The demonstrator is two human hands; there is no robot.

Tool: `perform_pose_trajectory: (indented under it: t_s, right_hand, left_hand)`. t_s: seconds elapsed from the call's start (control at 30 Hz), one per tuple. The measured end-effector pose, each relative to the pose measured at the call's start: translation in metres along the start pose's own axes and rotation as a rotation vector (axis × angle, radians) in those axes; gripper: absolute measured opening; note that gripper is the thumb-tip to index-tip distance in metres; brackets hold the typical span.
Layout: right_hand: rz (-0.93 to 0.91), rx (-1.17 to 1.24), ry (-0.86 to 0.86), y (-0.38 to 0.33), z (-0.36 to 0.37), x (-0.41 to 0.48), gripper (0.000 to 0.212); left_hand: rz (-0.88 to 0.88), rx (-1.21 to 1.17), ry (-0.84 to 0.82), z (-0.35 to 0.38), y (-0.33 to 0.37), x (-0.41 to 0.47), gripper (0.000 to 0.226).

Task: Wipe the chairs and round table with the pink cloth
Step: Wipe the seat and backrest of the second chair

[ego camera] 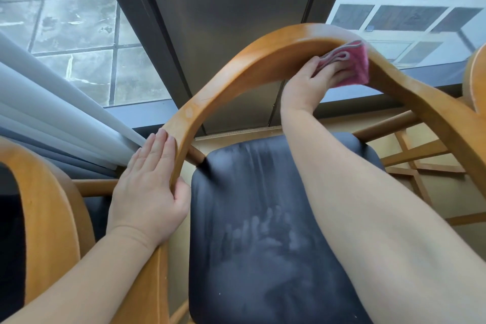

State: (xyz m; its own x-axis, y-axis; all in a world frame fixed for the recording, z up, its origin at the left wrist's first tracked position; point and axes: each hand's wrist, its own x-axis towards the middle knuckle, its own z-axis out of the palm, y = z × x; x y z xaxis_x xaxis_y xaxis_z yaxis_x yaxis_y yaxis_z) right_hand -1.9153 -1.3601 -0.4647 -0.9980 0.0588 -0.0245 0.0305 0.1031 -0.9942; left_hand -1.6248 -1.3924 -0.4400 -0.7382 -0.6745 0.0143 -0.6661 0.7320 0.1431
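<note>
The pink cloth (351, 64) is sitting folded against the inner face of the back rail (236, 66) of a wooden chair (431, 110), near the top of the rail's curve on its right side. The right hand (313, 79) is gripping the cloth and pressing it to the wood. Its fingertips are tucked under the folds and hidden there. The left hand (150, 187) is holding the same rail lower down on the left, with its fingers lying straight along the outer face and its thumb hooking round the inner edge.

Below both arms the chair's dark padded seat (263, 218) is showing pale streaks and smudges across its middle, some of them finger-shaped.

A second wooden chair (44, 205) is standing just beside it on the left, cut off by the picture's edge. A sliver of a third curved rail (473, 79) is poking in at the far right.

Behind the chairs a grey metal panel (231, 21) is running up between two panes of glass. Through the left pane (73, 21) grey paving slabs are showing; through the right, white bars over darker squares. Pale curtain folds (52, 102) are hanging at the left, touching the rail near the left hand.

Under the right arm, wooden crosspieces (413, 168) are crossing in a lattice — whether they belong to a chair or to something else cannot be told.
</note>
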Motion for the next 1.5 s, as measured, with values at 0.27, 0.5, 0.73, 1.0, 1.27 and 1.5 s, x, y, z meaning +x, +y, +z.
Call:
perform_pose_trajectory:
  t_s: [0.27,0.5,0.73,1.0,1.27,1.5]
  right_hand:
    - [-0.084,-0.042,-0.366,0.002,0.023,-0.096,0.059]
    - [-0.026,-0.094,-0.578,0.002,0.02,-0.127,0.063]
    - [0.098,-0.043,-0.093,-0.009,-0.002,-0.008,0.062]
    - [0.1,-0.033,0.081,0.004,-0.025,0.021,0.066]
    - [-0.019,-0.071,-0.306,0.002,0.01,-0.069,0.06]
    - [-0.012,-0.13,-0.613,0.011,0.008,-0.152,0.057]
  left_hand:
    - [-0.016,-0.009,-0.017,-0.003,0.001,-0.001,0.066]
    - [-0.03,0.007,-0.028,-0.005,0.003,0.0,0.065]
    - [-0.015,-0.041,0.013,-0.003,0.001,-0.001,0.066]
    - [-0.013,-0.025,-0.007,-0.004,0.001,0.0,0.067]
    - [-0.02,-0.043,-0.009,-0.005,0.0,-0.002,0.066]
    - [-0.044,-0.151,0.033,-0.006,0.002,-0.006,0.058]
